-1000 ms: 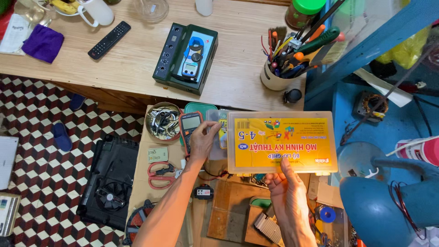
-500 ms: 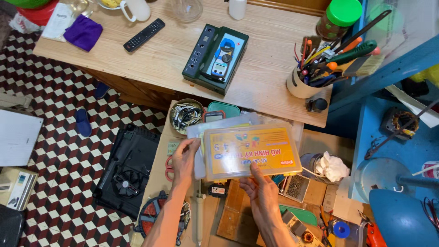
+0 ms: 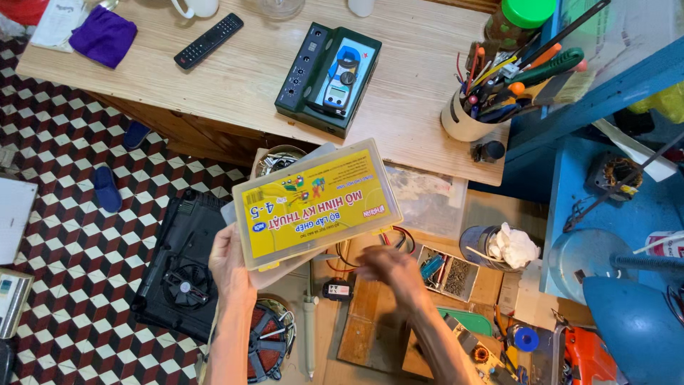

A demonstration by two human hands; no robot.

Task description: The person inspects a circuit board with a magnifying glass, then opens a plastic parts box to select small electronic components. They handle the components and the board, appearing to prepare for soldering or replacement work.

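Observation:
My left hand [image 3: 231, 267] grips the lower left corner of a clear plastic box with a yellow printed lid [image 3: 317, 202], held tilted in the air above the low work surface. A second clear lid or tray shows just beneath it. My right hand [image 3: 390, 274] is blurred, off the box, hovering above the low wooden bench [image 3: 363, 328] near a small black part [image 3: 336, 289] and red and black wires [image 3: 399, 237].
A wooden table [image 3: 235, 78] carries a dark green meter case [image 3: 328, 78], a remote [image 3: 209, 40], a purple cloth [image 3: 103, 34] and a cup of tools [image 3: 474, 107]. A small parts tray [image 3: 449, 271], a tin with a rag [image 3: 499, 246], a black fan unit [image 3: 182, 264] and a coil [image 3: 267, 339] lie below.
The box rose and tilted up to the left. My right hand let go of it and dropped toward the bench; my left hand now holds the box alone.

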